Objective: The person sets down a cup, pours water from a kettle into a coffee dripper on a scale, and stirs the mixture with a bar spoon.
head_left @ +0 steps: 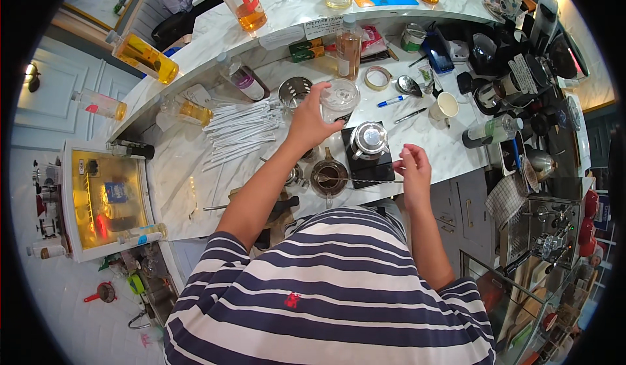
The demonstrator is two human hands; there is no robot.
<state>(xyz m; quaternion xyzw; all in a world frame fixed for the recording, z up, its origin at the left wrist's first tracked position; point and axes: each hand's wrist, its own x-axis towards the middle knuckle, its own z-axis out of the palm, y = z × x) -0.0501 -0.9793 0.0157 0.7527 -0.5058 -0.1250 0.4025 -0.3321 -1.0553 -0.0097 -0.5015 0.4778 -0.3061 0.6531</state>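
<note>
My left hand [309,122] reaches over the counter, its thumb and fingers around the side of a clear round container [340,95]. My right hand [413,169] hovers by the counter's near edge with loosely bent fingers and nothing visible in them. Between the hands, a shiny metal pot [370,138] stands on a black scale [372,174]. Left of the scale is a glass pitcher [329,177] with brown liquid inside. A long twisted-handle spoon [372,181] leans in it, its handle end close to my right hand.
Wrapped straws [238,130] lie left, near a perforated metal holder [295,91]. A paper cup [445,106], blue marker [392,101] and tape roll [377,78] are right of centre. Bottles [349,48] line the back. An espresso machine [548,234] is far right.
</note>
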